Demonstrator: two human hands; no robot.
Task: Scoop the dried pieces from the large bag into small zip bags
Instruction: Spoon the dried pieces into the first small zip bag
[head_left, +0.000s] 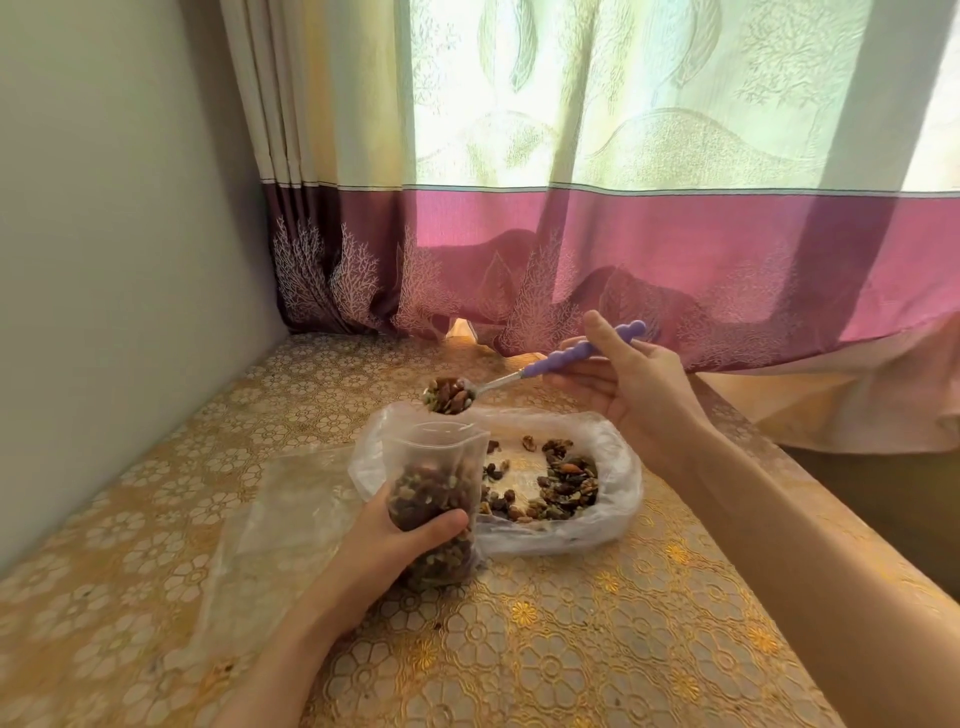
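Note:
My left hand (402, 540) grips a small clear zip bag (434, 467), standing upright with its mouth open and about half full of dried pieces. My right hand (631, 387) holds a spoon by its purple beaded handle (582, 348). The spoon bowl (449, 396) is heaped with dried pieces and hovers just above the small bag's mouth. Behind and to the right lies the large clear bag (618, 499), spread open on the table, with a patch of dried pieces (563, 486) left inside.
The table wears a gold floral cloth (571, 649). Empty clear bags (270, 519) lie flat to the left of my left hand. A grey wall (119, 260) closes the left side, and a pink curtain (623, 270) hangs along the far edge.

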